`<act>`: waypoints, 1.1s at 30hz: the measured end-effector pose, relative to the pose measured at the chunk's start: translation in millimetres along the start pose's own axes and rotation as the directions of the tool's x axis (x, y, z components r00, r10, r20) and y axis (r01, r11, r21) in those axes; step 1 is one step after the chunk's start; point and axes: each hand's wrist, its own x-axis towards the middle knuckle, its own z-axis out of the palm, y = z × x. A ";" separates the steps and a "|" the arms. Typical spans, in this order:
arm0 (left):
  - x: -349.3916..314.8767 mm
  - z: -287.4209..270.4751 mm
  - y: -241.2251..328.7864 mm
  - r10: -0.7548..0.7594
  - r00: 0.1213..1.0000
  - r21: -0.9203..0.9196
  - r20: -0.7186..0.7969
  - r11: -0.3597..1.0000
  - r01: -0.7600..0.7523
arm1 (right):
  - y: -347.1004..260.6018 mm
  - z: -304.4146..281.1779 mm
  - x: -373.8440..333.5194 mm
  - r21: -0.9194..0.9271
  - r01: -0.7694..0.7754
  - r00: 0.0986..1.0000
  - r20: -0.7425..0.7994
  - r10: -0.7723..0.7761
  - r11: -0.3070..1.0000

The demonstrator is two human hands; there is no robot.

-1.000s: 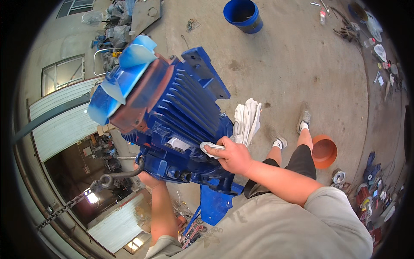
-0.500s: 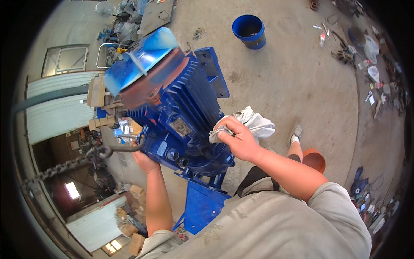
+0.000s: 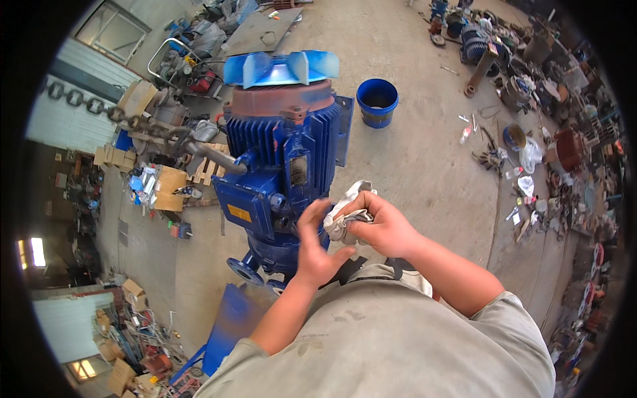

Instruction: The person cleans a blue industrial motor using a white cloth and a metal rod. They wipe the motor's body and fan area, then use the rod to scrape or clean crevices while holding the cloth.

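Note:
My right hand (image 3: 385, 229) is closed round a bunched white rag (image 3: 346, 211), held just in front of the lower part of a big blue electric motor (image 3: 282, 149). Beside the rag, my left hand (image 3: 313, 242) has its fingers and thumb apart and holds nothing. The motor stands upright, with a reddish-brown band and a light blue fan (image 3: 282, 68) on top. On its left side is a terminal box (image 3: 245, 207) with a yellow plate. A metal hook (image 3: 215, 156) on a chain (image 3: 86, 103) reaches the motor's upper left side.
A blue bucket (image 3: 377, 103) stands on the concrete floor right of the motor. Left of it lie cardboard boxes (image 3: 171, 188) and a flat metal sheet (image 3: 265, 33). Machine parts and scrap (image 3: 524, 93) crowd the right side. A blue metal panel (image 3: 225, 325) lies at the lower left.
My left hand has come off the motor's left side to near the rag. My right hand has drawn the rag away from the motor's casing. The view has turned, so the motor looks more upright.

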 end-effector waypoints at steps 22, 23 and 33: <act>21.6 47.0 -84.7 0.003 0.691 0.415 -0.723 0.801 0.431 | -9.2 -43.3 162.7 -0.656 -0.047 0.983 0.103 0.150 0.754; 25.1 50.9 -87.6 -0.036 0.667 0.389 -0.745 0.788 0.477 | -9.1 -42.3 165.0 -0.676 -0.064 0.985 0.073 0.154 0.734; 37.5 59.1 -95.9 -0.220 0.488 0.083 -0.845 0.846 0.526 | 12.9 -31.1 162.9 -0.247 -0.066 0.997 0.013 0.071 0.967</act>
